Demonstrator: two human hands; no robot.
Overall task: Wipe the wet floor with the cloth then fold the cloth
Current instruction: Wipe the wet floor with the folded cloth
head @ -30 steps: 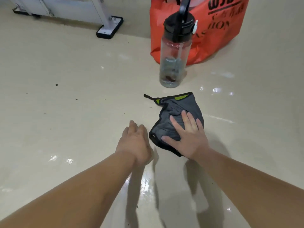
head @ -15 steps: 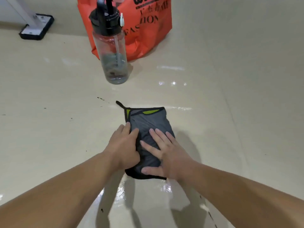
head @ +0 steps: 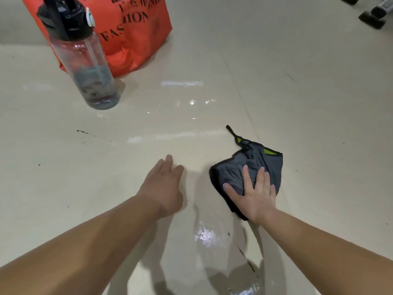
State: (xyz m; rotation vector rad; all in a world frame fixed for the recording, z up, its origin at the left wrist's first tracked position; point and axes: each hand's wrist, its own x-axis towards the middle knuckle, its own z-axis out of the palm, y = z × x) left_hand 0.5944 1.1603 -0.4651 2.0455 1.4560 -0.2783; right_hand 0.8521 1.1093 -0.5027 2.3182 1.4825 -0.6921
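A grey cloth (head: 268, 165) with black edging and lime-green corners lies bunched on the beige floor, right of centre. My right hand (head: 254, 193) presses flat on its near part, fingers spread. My left hand (head: 164, 185) rests flat on the bare floor to the left of the cloth, apart from it, holding nothing. Wet glossy patches (head: 204, 235) shine on the floor between my forearms and further off near the middle (head: 191, 102).
A clear water bottle (head: 85, 67) with a black lid stands at the far left. Behind it leans an orange shopping bag (head: 136, 33). Black furniture feet (head: 371, 17) sit at the top right. Small dark specks dot the floor at left.
My right hand has slid the cloth to the right across the floor, and it has bunched up. My left hand has come off the cloth onto the bare floor.
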